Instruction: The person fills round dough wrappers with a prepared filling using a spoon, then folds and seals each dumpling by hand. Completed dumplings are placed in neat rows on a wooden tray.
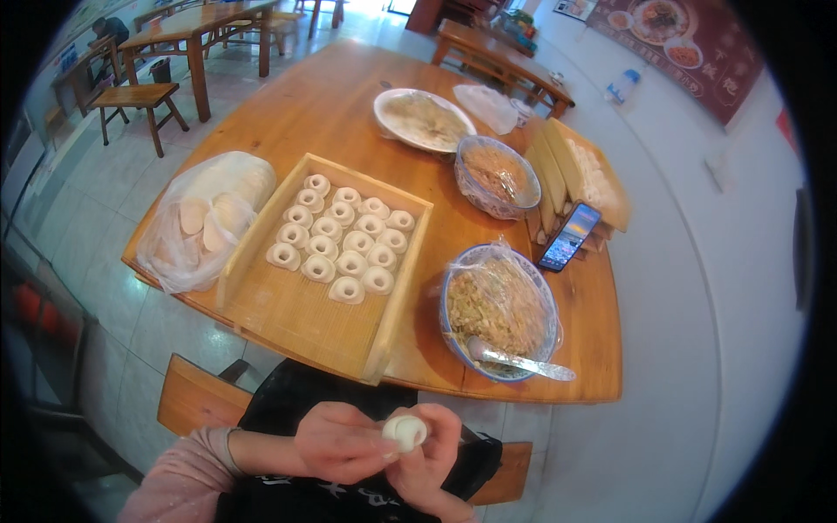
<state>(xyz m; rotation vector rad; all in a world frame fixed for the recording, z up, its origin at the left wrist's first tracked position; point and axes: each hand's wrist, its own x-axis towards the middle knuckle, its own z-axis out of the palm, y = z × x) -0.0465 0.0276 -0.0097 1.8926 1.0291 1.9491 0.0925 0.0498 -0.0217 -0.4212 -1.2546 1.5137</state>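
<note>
My left hand (340, 443) and my right hand (435, 444) meet over my lap, below the table's near edge. Between them they hold a folded, ring-shaped dumpling (405, 433), with fingers of both hands on its dough. In front of me a three-sided wooden tray (294, 340) bears rows of similar dumplings (346, 289). To its left lies a plastic bag of round dough wrappers (212, 219). On the right a blue-and-white bowl of chopped filling (497, 307), partly covered by cling film, has a metal spoon (520, 363) resting in it.
Behind the filling bowl stand a second bowl of minced filling (498, 173) and a white oval dish (425, 121). A phone (570, 236) leans against stacked wooden trays (562, 170). Wooden stools (137, 97) and tables stand beyond; a person (110, 29) sits far left.
</note>
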